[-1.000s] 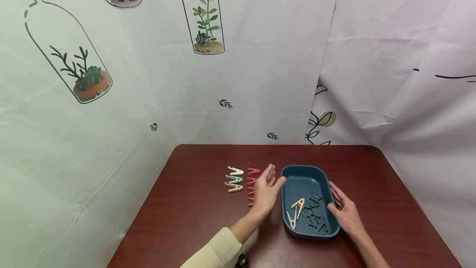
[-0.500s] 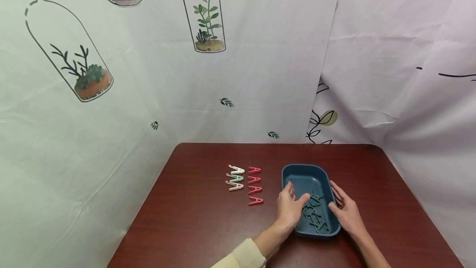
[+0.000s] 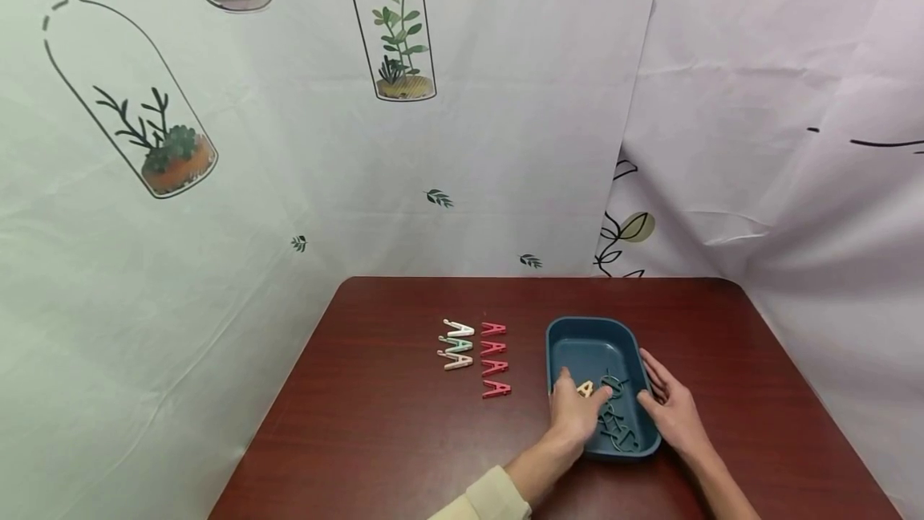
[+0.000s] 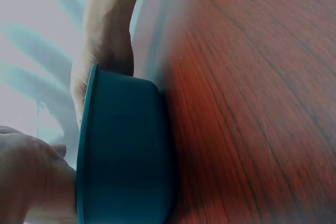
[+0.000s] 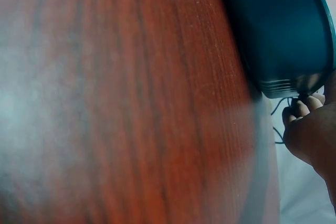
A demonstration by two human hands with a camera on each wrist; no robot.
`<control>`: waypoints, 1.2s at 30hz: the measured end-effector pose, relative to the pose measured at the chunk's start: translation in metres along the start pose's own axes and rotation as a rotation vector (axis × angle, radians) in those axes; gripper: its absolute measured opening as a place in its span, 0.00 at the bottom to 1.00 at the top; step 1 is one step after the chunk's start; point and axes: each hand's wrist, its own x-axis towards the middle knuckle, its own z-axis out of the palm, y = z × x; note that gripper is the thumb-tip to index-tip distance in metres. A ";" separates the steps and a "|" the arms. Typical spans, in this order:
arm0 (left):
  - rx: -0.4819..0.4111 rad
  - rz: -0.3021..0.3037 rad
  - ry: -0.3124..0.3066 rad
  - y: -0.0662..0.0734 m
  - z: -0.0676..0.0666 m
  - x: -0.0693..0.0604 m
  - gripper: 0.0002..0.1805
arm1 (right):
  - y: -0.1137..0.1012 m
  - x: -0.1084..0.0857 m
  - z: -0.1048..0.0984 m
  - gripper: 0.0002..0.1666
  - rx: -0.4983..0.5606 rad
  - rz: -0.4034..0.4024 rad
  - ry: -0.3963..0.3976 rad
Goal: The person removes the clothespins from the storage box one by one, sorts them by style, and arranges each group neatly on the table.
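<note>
The left hand (image 3: 574,414), thumb apart from fingers, partly hid a yellow A-shaped clip (image 3: 585,388), dark-green wiry loops (image 3: 618,424) to its right, while the right hand (image 3: 673,408) gripped the blue oblong tray (image 3: 592,351).

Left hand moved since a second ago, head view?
Yes. Against the red clips, the left hand has gone right and nearer the person, now over the blue tray.

Yellow clip (image 3: 585,388) partly hidden by left hand (image 3: 575,416), sleeve (image 3: 492,496) cut off below

From my end, head cam looks forward-down from above; both wrist cams sit low, close and sideways; all three catch the dark-blue, round-cornered, plastic-looking tray (image 3: 588,350).
</note>
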 end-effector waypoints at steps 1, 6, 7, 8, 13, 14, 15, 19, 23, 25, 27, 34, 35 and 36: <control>0.008 -0.006 -0.007 0.000 0.000 0.001 0.48 | 0.000 0.000 0.000 0.41 -0.001 0.000 0.000; 0.004 -0.028 -0.067 -0.002 0.000 0.004 0.47 | 0.000 0.000 0.000 0.40 0.008 -0.011 0.003; 0.004 -0.028 -0.080 -0.003 0.000 0.005 0.46 | 0.000 0.000 0.000 0.40 0.009 -0.012 0.003; 0.006 -0.029 -0.091 -0.004 0.001 0.006 0.46 | 0.001 0.000 0.000 0.40 0.010 -0.012 0.001; 0.061 -0.011 -0.117 -0.007 0.002 0.014 0.44 | 0.001 0.001 0.000 0.41 0.011 0.009 -0.010; 0.077 -0.005 -0.117 -0.007 0.002 0.016 0.43 | 0.001 0.001 0.000 0.41 0.011 0.012 -0.010; 0.090 -0.002 -0.119 -0.007 0.002 0.017 0.43 | 0.001 0.001 0.000 0.41 0.013 0.015 -0.010; 0.164 0.034 -0.116 -0.008 0.004 0.022 0.41 | 0.000 0.000 0.001 0.41 0.015 0.014 -0.005; 0.286 0.133 -0.077 -0.013 0.009 0.029 0.37 | 0.000 0.000 0.001 0.40 0.022 0.008 0.003; 0.353 0.208 -0.034 -0.017 0.012 0.034 0.32 | 0.000 0.000 0.001 0.40 0.026 0.002 0.008; 0.392 0.262 0.005 -0.021 0.016 0.039 0.23 | 0.001 0.000 0.001 0.40 0.034 -0.005 0.009; 0.407 0.323 0.055 -0.027 0.021 0.045 0.16 | 0.002 0.000 0.002 0.40 0.039 -0.005 0.009; 0.403 0.314 0.050 -0.027 0.021 0.045 0.19 | 0.002 0.000 0.002 0.40 0.040 -0.004 0.008; 0.404 0.313 0.046 -0.026 0.021 0.045 0.23 | 0.002 0.000 0.002 0.40 0.040 -0.005 0.011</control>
